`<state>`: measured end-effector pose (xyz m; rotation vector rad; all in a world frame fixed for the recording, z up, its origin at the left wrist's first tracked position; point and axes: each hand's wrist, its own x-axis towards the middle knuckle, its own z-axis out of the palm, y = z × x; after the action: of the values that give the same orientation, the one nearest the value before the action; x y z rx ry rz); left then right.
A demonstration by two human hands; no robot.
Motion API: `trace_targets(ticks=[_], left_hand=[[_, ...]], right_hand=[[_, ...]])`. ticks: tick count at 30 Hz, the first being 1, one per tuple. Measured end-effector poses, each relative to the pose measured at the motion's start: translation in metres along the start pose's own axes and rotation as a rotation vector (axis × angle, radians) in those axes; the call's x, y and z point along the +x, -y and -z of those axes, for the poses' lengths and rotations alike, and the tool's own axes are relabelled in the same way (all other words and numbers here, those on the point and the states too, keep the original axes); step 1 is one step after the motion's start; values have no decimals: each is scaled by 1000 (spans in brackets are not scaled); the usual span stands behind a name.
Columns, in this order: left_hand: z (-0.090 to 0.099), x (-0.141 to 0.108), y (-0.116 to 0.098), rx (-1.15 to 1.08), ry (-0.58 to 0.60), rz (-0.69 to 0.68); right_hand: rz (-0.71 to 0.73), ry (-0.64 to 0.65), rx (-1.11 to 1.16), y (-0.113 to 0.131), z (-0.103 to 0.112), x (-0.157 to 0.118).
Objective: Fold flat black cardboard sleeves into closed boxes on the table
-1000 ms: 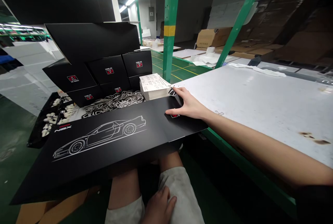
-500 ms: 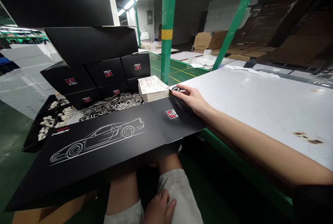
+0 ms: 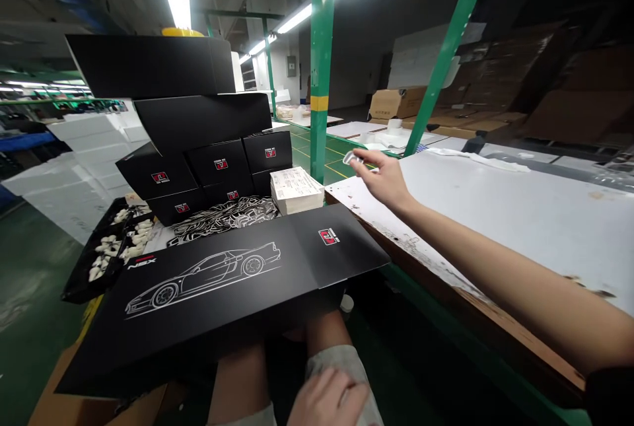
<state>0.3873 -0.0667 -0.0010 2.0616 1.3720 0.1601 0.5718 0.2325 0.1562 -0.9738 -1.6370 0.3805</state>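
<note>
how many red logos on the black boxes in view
6: upper-row left logo, upper-row middle logo, upper-row right logo, lower-row left logo, lower-row right logo, front flap logo; others may be hidden.

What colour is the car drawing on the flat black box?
The car drawing is white outlines on black, shown clearly in the head view.

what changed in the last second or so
The right hand has lifted off the black NSX carton and moved up over the white table top, pinching a small shiny piece. The left hand is blurred, low over the shorts. The stack of printed sheets and black boxes stayed put.
</note>
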Motion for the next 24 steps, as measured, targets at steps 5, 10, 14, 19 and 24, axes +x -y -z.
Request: trace_targets(ticks=[5, 10, 14, 19, 24], left_hand=[[96, 44, -78, 656, -722, -206], [131, 95, -104, 923, -455, 105], [146, 77, -99, 770, -601, 60], [165, 52, -85, 686, -761, 63], [159, 37, -81, 518, -701, -5]], right_hand=[[94, -229, 280, 95, 16, 32], [107, -764, 342, 152, 48, -75], [-168, -889, 49, 69, 21, -226], [-498, -229, 153, -16, -85, -329], [-578, -352, 369, 5, -144, -316]])
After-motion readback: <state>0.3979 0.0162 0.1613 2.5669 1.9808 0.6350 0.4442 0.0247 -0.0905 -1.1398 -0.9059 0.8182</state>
